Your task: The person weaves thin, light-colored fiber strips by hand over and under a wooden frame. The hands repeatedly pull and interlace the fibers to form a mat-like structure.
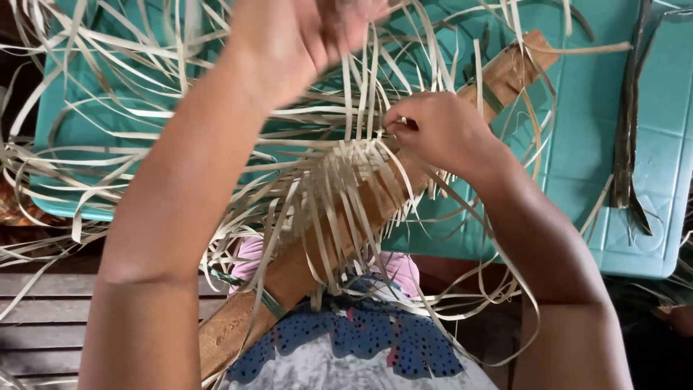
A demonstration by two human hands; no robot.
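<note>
The thin pale strips (339, 180) could slip out of place or snap if the person pulls too hard, because they look thin and springy. The right hand (440, 130) is bent down over the woven part and pinches one strip tight at its fingertips. The left hand (289, 36) is raised high, blurry, gripping a bunch of loose strips. The weaving sits on a long wooden board (289, 274), right under the right hand, above a teal plastic lid (650, 144).
</note>
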